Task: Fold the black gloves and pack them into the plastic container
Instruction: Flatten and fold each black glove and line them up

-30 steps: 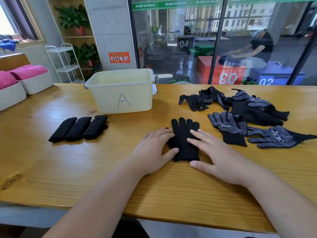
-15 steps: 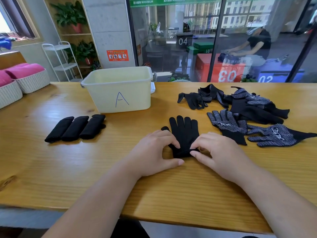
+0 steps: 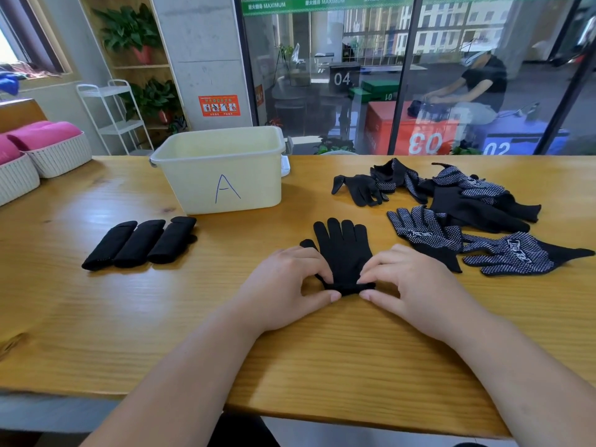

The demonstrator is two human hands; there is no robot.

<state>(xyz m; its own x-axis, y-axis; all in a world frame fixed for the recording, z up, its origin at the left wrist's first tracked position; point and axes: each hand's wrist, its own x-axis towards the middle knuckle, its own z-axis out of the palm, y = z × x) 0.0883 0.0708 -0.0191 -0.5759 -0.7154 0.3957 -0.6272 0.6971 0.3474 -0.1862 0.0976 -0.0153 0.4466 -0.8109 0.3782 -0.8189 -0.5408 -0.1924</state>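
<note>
Both hands are down on the cuff end of one plain black glove (image 3: 343, 250) in the middle of the wooden table (image 3: 96, 317). The left hand (image 3: 290, 285) has its fingers curled over the cuff's left corner with the thumb at the near edge, so it's pinching the fabric. The right hand (image 3: 409, 282) does the same on the right corner. The cuff looks bunched up between them, and the glove's fingers lie flat, pointing away toward the tub.

Going left to right: two white woven baskets (image 3: 58, 156) with pink stuff in them sit at the far left edge. Then three folded black gloves (image 3: 140, 243) lie side by side, touching. Behind them stands one pale yellow plastic container (image 3: 222, 175) with a blue handwritten "A" (image 3: 225, 188) on the front. On the right is a loose pile of gloves (image 3: 467, 208), mostly white-dotted. Two dotted ones lie spread out at the front, but I can't count the rest.

Readable writing: "MAXIMUM" on the green strip up top, and "04", "03", "02" on boxes behind the glass.
</note>
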